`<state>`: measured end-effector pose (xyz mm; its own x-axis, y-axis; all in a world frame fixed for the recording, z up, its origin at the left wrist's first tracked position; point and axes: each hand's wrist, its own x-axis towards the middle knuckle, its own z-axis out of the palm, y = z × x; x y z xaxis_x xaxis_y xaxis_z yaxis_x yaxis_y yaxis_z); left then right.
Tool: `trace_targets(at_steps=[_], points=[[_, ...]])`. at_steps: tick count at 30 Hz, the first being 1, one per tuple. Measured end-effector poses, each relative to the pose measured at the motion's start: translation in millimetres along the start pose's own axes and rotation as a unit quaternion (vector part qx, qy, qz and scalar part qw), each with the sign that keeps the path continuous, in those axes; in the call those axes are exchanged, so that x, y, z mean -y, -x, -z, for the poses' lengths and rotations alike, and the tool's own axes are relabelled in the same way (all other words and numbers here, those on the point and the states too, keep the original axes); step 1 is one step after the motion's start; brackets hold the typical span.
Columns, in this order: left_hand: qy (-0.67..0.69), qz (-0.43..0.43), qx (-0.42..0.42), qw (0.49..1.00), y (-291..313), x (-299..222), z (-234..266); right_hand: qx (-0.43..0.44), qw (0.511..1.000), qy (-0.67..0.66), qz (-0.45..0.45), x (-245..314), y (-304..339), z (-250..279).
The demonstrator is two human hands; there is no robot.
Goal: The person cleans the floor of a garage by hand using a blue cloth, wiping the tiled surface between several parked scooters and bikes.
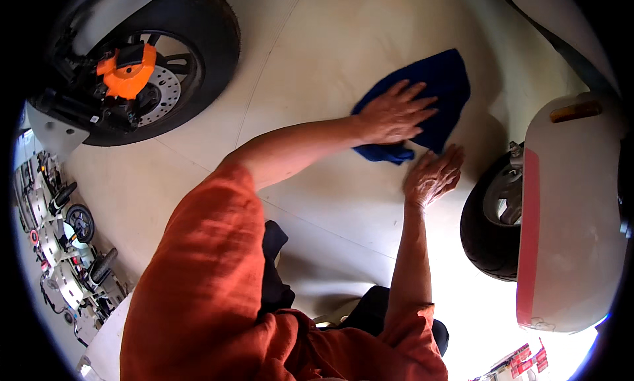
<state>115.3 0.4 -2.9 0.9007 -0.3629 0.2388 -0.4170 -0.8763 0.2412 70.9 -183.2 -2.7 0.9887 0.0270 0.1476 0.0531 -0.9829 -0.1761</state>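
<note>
Blue cloth (444,94): in the head view we see it on the pale floor (310,64), ahead of us and somewhat to the right, its far part spread out and its near edge rumpled; our left hand (391,117) lies palm down over its near left part, the fingers straight and moderately spread, pressing rather than pinching, as we judge it; our right hand (432,177) is just beside the cloth's near tip, fingers extended and loosely together, holding nothing that we can see; whether it touches the tip or leans on the floor we cannot tell.

To work the cloth well against the floor, we would smooth the rumpled edge, keep the left palm flat with even pressure, and let the right hand steady us.

The floor is smooth, crossed by thin seams, with glare at the lower right; a large wheel (221,47) with an orange caliper (130,74) stands at the upper left; a smaller wheel (479,232) and a white-and-red body panel (574,216) stand at the right; more two-wheelers (69,278) crowd the left rim.
</note>
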Motion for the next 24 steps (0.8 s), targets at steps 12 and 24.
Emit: trace_targets(at_steps=[12,24], points=[[-0.221,0.340,-0.080,0.911,128.2,184.3,66.0,-0.011,1.000,-0.022,0.009,8.2,1.7,-2.1],[-0.093,0.279,0.089,0.952,248.5,48.9,103.9,0.001,1.000,-0.014,0.006,6.6,1.2,2.6]])
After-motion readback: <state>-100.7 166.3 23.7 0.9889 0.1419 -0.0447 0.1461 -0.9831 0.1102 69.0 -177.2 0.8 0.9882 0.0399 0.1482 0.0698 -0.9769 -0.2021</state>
